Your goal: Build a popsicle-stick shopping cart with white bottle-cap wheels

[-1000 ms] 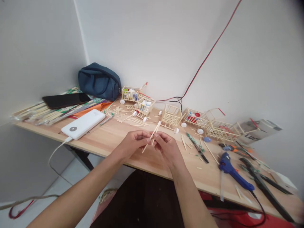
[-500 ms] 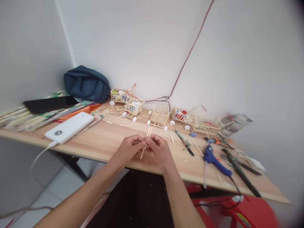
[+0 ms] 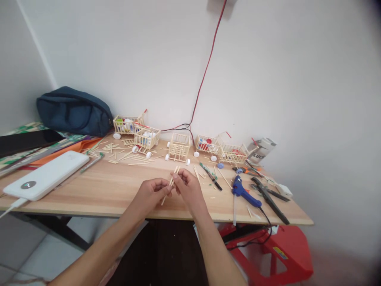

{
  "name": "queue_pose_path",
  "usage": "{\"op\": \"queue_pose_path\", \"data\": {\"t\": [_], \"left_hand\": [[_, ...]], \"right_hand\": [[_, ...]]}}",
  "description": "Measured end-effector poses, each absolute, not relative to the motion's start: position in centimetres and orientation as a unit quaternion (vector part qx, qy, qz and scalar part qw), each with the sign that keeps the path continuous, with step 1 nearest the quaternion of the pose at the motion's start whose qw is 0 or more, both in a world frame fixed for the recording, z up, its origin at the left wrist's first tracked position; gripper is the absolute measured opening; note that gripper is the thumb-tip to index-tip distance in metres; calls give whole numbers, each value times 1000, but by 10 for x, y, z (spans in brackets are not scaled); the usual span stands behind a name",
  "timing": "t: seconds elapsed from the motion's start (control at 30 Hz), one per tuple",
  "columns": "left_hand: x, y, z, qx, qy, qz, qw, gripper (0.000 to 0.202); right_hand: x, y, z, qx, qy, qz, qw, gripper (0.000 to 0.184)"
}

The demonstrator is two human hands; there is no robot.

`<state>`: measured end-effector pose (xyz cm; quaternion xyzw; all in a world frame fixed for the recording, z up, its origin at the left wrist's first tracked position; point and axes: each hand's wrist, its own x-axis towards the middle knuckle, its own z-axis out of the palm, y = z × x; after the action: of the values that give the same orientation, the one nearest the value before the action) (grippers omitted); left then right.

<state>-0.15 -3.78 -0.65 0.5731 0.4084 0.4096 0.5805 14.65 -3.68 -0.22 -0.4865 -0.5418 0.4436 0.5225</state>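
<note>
Near the table's front edge, my left hand (image 3: 154, 195) and my right hand (image 3: 187, 186) come together, both closed around thin wooden sticks (image 3: 175, 173). The sticks slant upward between my fingertips; two ends show at the top and one lower down. How the sticks join is hidden by my fingers. Just beyond my hands stands a small cart of sticks (image 3: 179, 147) with white wheels. Similar little carts, the left one (image 3: 146, 139) and the right one (image 3: 207, 146), hold coloured bits.
A blue glue gun (image 3: 245, 192), black-handled cutters (image 3: 270, 200) and a green-black pen (image 3: 211, 176) lie to the right. At left are a white power bank (image 3: 46, 174), a dark phone (image 3: 29, 142) and a blue pouch (image 3: 74, 111). Loose sticks (image 3: 111, 149) are scattered behind. A red stool (image 3: 285, 254) stands below.
The camera view has turned to the right, so the table's things appear further left. Both hands still grip the sticks, which remain tilted between the fingers.
</note>
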Motion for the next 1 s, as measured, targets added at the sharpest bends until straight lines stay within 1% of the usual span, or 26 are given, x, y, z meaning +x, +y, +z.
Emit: {"op": "queue_pose_path", "data": {"t": [0.13,0.27,0.33,0.57,0.77,1.0], "left_hand": [[-2,-33,-6,592,409,405,564,40],[-2,-27,-10,583,406,407,575,41],[-1,-25,-11,575,403,409,583,41],[-2,-19,-10,527,367,422,640,40],[-4,-16,-15,523,372,423,640,40],[-4,-10,-26,515,378,422,643,35]], "right_hand": [[144,-33,0,-502,-521,424,544,31],[143,-32,1,-515,-536,377,553,43],[142,-30,2,-517,-543,366,552,45],[137,-17,-1,-523,-527,370,559,38],[136,-11,-10,-516,-513,380,571,35],[136,-6,-14,-507,-481,424,577,34]]}}
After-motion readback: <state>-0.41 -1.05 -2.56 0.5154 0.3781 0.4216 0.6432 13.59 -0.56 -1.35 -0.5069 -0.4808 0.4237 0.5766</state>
